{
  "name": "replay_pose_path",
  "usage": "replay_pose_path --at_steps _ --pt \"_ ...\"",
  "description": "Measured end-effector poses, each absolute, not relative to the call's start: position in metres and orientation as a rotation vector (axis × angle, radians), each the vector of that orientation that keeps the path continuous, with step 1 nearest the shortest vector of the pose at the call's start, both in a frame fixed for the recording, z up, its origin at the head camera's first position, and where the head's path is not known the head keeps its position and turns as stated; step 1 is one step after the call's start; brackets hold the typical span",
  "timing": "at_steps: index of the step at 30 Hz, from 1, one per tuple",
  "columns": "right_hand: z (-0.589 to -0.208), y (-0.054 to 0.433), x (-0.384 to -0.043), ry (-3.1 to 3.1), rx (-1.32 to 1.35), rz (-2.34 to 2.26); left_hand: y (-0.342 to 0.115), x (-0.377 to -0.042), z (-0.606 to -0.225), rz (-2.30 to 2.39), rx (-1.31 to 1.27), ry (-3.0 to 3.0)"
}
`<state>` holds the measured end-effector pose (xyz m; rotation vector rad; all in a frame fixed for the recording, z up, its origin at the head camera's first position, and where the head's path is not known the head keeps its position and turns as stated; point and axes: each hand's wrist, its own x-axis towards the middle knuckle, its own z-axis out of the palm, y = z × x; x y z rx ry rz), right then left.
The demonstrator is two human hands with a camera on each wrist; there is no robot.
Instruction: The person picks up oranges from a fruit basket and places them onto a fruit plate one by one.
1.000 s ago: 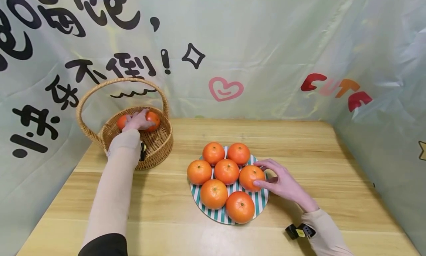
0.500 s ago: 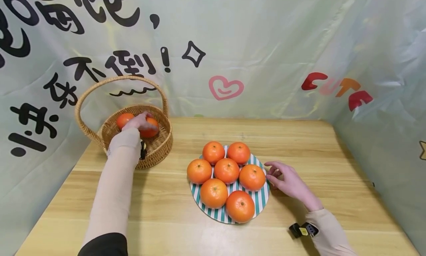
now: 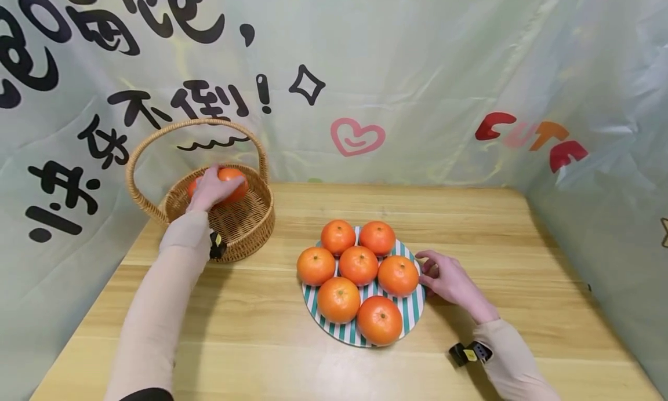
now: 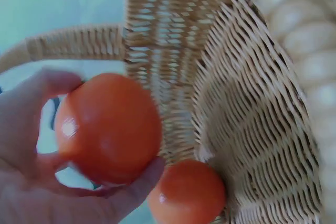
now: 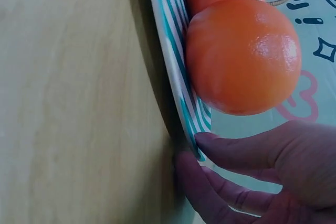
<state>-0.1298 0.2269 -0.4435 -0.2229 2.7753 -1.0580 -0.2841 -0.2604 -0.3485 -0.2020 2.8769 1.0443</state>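
Note:
My left hand [image 3: 211,188] grips an orange [image 4: 109,128] inside the wicker basket [image 3: 256,230], thumb on one side and fingers curled on the other. A second orange [image 4: 186,192] lies in the basket, mostly hidden behind the hand in the head view. My right hand [image 3: 455,282] pinches the right rim of a round green-and-white striped plate [image 5: 176,90], thumb on top and fingers under its edge. Several oranges [image 3: 358,266] rest on the plate, the closest [image 5: 244,56] just beyond my right thumb.
The basket's tall arched handle [image 3: 195,123] rises over my left hand. A wooden table [image 3: 261,331] bears basket and plate. Printed cloth [image 3: 433,99] hangs behind and at both sides of the table.
My right hand has let go of the orange at the plate's right side and moved onto the plate's rim. In the basket, my left hand has shifted the gripped orange slightly, lately toward the back.

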Motion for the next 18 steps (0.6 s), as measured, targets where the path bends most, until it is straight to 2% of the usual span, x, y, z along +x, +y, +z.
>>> replay_pose_path --at_steps 5,12,18 --pt "-0.441 0.226 -0.129 2.734 -0.168 -1.029 -0.259 -0.271 -0.341 1.364 -0.14 2.874" --pt "-0.438 0.224 -0.131 2.667 -0.173 -1.061 -0.245 -0.248 -0.326 2.056 -0.068 2.142" --pt "-0.44 0.224 -0.132 2.648 -0.17 -1.082 -0.228 -0.224 -0.326 2.065 0.04 1.997"
